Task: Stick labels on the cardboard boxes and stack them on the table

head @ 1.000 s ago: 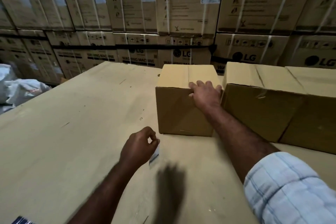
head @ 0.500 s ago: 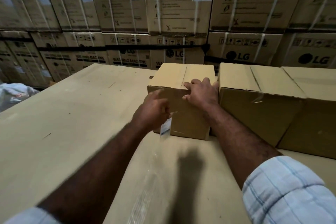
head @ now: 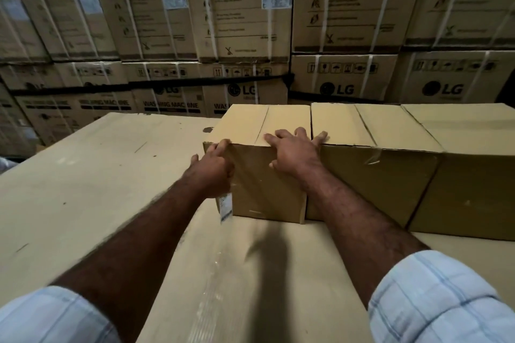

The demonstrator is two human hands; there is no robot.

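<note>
"LG", "WASHING MACHINE" on stacked cartons (head: 342,83)

Left grip (head: 214,172) curled, right grip (head: 295,154) splayed flat.

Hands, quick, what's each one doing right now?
Left hand: fingers curled over the cardboard box corner, label below the palm.
Right hand: open, spread on the box top.

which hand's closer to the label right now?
Left. The left hand grips the box at its left corner, directly over the label, covering its top end. The right hand rests flat on the top right edge, across the front face from the label.
</note>
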